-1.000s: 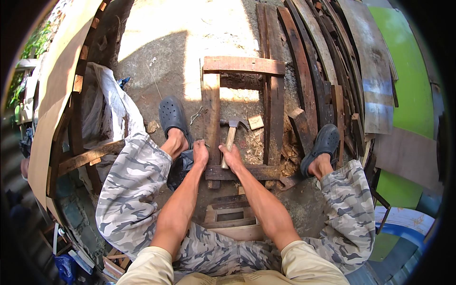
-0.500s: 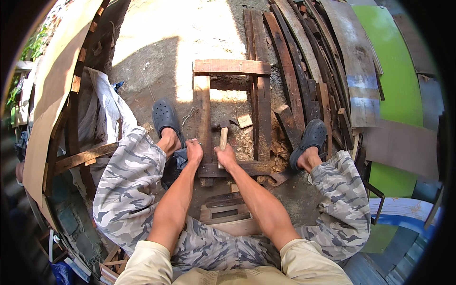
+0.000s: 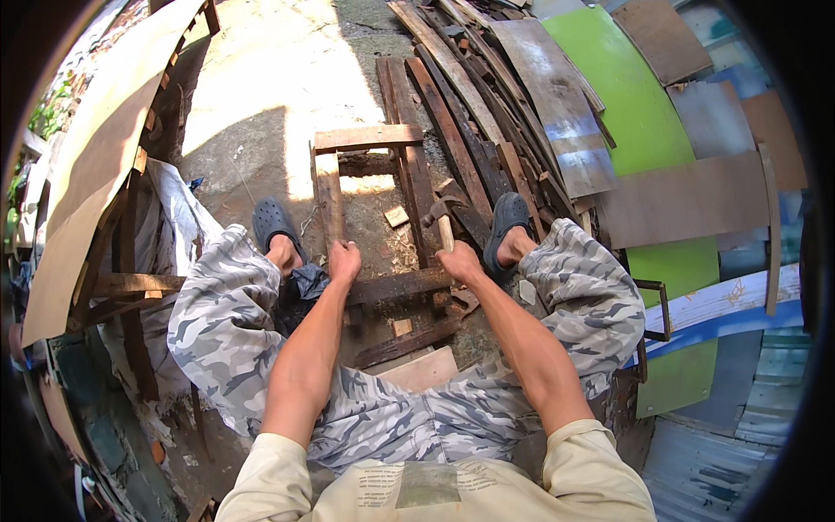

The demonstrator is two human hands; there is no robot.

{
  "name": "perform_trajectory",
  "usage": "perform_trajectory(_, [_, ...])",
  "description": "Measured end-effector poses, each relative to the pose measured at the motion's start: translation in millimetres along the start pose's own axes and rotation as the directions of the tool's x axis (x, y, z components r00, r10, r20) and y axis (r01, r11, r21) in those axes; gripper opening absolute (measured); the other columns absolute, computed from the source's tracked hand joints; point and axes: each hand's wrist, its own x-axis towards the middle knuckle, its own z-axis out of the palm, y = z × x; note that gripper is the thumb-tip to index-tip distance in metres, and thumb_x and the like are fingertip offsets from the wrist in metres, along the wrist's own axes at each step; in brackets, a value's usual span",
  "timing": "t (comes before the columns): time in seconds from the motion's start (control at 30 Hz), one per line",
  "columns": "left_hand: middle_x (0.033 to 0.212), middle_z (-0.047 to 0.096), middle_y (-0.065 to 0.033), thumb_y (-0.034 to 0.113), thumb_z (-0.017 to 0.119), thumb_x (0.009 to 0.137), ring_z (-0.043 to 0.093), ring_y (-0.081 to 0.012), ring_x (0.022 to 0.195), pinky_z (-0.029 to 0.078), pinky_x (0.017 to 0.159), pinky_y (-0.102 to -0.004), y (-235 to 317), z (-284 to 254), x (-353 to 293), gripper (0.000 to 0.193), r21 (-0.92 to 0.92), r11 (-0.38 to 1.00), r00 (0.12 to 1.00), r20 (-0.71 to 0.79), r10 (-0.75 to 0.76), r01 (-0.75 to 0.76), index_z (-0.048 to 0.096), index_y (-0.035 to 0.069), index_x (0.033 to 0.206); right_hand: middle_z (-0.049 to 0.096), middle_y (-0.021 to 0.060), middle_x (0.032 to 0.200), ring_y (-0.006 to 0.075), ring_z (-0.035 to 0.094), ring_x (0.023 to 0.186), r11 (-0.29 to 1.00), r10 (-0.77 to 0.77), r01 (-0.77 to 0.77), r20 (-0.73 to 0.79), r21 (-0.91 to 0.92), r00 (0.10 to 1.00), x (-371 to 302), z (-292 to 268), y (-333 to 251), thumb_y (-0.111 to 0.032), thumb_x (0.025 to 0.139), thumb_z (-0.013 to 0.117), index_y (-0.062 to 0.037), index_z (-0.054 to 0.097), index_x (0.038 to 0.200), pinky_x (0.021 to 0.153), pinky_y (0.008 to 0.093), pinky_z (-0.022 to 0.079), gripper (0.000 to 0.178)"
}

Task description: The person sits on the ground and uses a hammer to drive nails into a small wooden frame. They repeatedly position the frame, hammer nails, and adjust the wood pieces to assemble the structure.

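Observation:
My right hand (image 3: pixel 459 263) is wrapped round the wooden handle of a claw hammer (image 3: pixel 445 231). The hammer's dark head points away from me, over the right rail of a wooden frame (image 3: pixel 374 289). Its long rails run away from me and are joined by a crosspiece at the near end and another at the far end. My left hand (image 3: pixel 345 260) is closed at the near end of the left rail. Whatever its fingers pinch is hidden. A dark plastic bag (image 3: pixel 308 283) lies just left of that hand.
Long dark boards (image 3: pixel 448 130) are stacked at the right, beside grey and green sheets (image 3: pixel 617 87). A small wood block (image 3: pixel 397 216) and shavings lie inside the frame. At the left stands a large brown panel (image 3: pixel 96 165). My clogs (image 3: pixel 273 217) flank the frame.
The hammer has moved right and away from the left hand, its head now over the right rail. My left hand stays by the left rail. The view has shifted, so the scene sits farther left.

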Motion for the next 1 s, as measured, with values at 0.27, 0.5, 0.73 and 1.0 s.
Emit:
perform_trajectory(0.27, [0.12, 0.063, -0.0303, 0.027, 0.052, 0.089, 0.059, -0.0427, 0.118, 0.047, 0.099, -0.0473, -32, 22, -6, 0.046, 0.322, 0.928, 0.962, 0.249, 0.11, -0.189, 0.064, -0.007, 0.115, 0.066, 0.0306, 0.11, 0.0447, 0.064, 0.106, 0.979, -0.153, 0.147, -0.03, -0.143, 0.988, -18, -62, -40, -0.03, 0.082, 0.06, 0.0101, 0.066, 0.106, 0.093, 0.0488, 0.05, 0.047])
perform_trajectory(0.5, [0.139, 0.05, -0.0303, 0.027, 0.051, 0.089, 0.049, -0.0428, 0.13, 0.042, 0.108, -0.0452, -45, 17, 6, 0.053, 0.379, 0.92, 0.867, 0.487, -0.104, -0.103, 0.056, -0.006, 0.13, 0.067, 0.0269, 0.112, 0.0408, 0.065, 0.107, 0.957, -0.165, 0.17, 0.04, -0.234, 0.985, -20, -77, -75, -0.026, 0.083, 0.059, 0.0048, 0.067, 0.111, 0.093, 0.0476, 0.051, 0.042])
perform_trajectory(0.73, [0.127, 0.059, -0.0308, 0.026, 0.052, 0.086, 0.056, -0.0429, 0.123, 0.046, 0.102, -0.0459, -43, 10, 14, 0.048, 0.368, 0.922, 0.849, 0.519, -0.098, -0.118, 0.064, -0.009, 0.117, 0.066, 0.0283, 0.111, 0.0424, 0.064, 0.106, 0.97, -0.104, 0.108, 0.034, -0.216, 0.994, 9, -53, -82, -0.025, 0.083, 0.06, 0.0073, 0.063, 0.111, 0.092, 0.0491, 0.05, 0.043])
perform_trajectory(1.0, [0.121, 0.06, -0.0327, 0.026, 0.054, 0.085, 0.057, -0.0437, 0.12, 0.046, 0.101, -0.0458, -27, 13, 23, 0.047, 0.268, 0.963, 0.837, 0.528, -0.143, -0.004, 0.065, -0.01, 0.113, 0.065, 0.0306, 0.112, 0.0456, 0.062, 0.107, 0.993, -0.036, 0.034, -0.02, -0.115, 0.999, 52, -16, -89, -0.027, 0.088, 0.059, 0.0057, 0.055, 0.118, 0.093, 0.0515, 0.049, 0.045])
